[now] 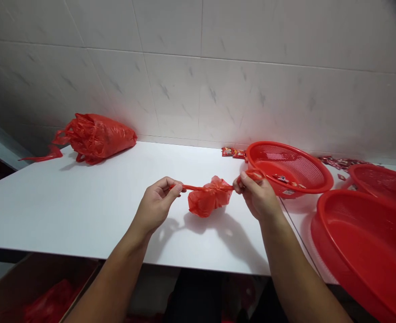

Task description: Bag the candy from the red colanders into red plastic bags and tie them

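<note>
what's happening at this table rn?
A person's left hand and right hand each grip one end of a small red plastic bag, stretching its handles out sideways above the white table. A bundle of red bags lies to the left. On the right, a red basket by the wall holds a few small packets.

Counter (100,211) white, smooth, low sheen, left of basket with packets (314,163) in glossy perforated red plastic, bundle (106,137) far left of it thin, crinkled, shiny plastic, wall behind smooth, glossy tile (171,85)
</note>
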`<state>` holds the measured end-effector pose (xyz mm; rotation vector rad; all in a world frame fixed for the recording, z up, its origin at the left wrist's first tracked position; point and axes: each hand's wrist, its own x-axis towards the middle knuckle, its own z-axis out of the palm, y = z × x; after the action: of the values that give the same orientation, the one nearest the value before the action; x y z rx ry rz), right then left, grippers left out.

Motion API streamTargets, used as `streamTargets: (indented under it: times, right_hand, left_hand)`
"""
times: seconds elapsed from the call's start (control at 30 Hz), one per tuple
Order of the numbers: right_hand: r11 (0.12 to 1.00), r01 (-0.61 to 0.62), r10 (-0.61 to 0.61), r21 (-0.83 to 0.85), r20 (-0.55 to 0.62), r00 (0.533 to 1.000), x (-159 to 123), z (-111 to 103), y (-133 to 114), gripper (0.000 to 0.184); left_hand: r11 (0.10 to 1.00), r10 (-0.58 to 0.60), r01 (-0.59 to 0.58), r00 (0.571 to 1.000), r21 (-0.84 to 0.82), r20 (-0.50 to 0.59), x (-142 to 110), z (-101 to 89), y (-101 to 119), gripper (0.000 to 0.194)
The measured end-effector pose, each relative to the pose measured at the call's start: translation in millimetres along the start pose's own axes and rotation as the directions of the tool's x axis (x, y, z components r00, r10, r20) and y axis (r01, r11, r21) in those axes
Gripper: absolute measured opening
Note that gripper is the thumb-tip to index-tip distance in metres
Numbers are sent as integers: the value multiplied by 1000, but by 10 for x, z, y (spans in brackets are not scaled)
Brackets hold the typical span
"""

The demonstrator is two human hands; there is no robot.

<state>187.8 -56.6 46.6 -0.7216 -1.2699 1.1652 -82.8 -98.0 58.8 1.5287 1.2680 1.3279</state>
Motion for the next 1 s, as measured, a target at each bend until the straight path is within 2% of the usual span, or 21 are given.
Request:
streamTargets:
  times: [0.07,0.2,0.23,0.3,0.4,0.47,0.53,0.57,0.63,0.7,0.73,0.8,0.87,0.93,1.0]
  right_hand:
    - [996,24,-17,-87,82,997,7,82,-15,33]
    - [981,-18,70,-191,266,961,18,328,-3,19]
    - [984,-19,74,-176,312,947,18,386,10,20]
    - [989,-27,80,-142,381,921,19,469,42,33]
    - [966,-49,150,-253,400,904,35,499,102,47]
    - [936,-51,191,-348,382,904,66,474,151,42]
    - [936,-42,178,-349,368,913,109,441,202,38]
    - [946,-35,158,-323,362,919,130,427,224,38]
    - [970,-15,101,-244,344,934,165,407,254,42]
    - [987,16,37,-159,326,945,182,398,262,48]
    - [992,27,14,-120,323,946,183,395,260,50]
    - [997,26,-2,-68,334,942,181,388,254,56]
    - [999,-8,21,-38,356,934,179,367,263,60]
    - [999,-42,43,-13,356,934,187,325,296,57]
    - [998,-66,68,-16,310,948,201,266,352,48]
  left_hand:
    - [999,44,-44,999,-6,22,34,100,99,23]
    - [984,176,-175,982,-13,67,99,360,260,15]
    - [981,195,-195,979,-2,59,109,416,274,14]
    - [979,203,-204,979,18,24,117,493,264,15]
    - [984,177,-176,984,28,-26,102,522,192,16]
    - [985,159,-157,987,66,-28,80,501,150,16]
    - [980,150,-144,988,139,-28,58,473,132,15]
    - [975,145,-139,989,176,-26,50,461,129,23]
    - [969,123,-118,992,217,-8,45,446,120,59]
    - [976,74,-86,995,200,65,59,449,94,90]
    - [982,47,-70,990,175,132,71,458,72,95]
    - [994,11,-39,960,98,279,104,491,14,81]
    - [1000,-4,-5,934,24,358,141,533,-55,50]
    - [999,-34,31,938,16,344,176,574,-129,36]
    - [996,-77,62,953,60,294,204,612,-200,42]
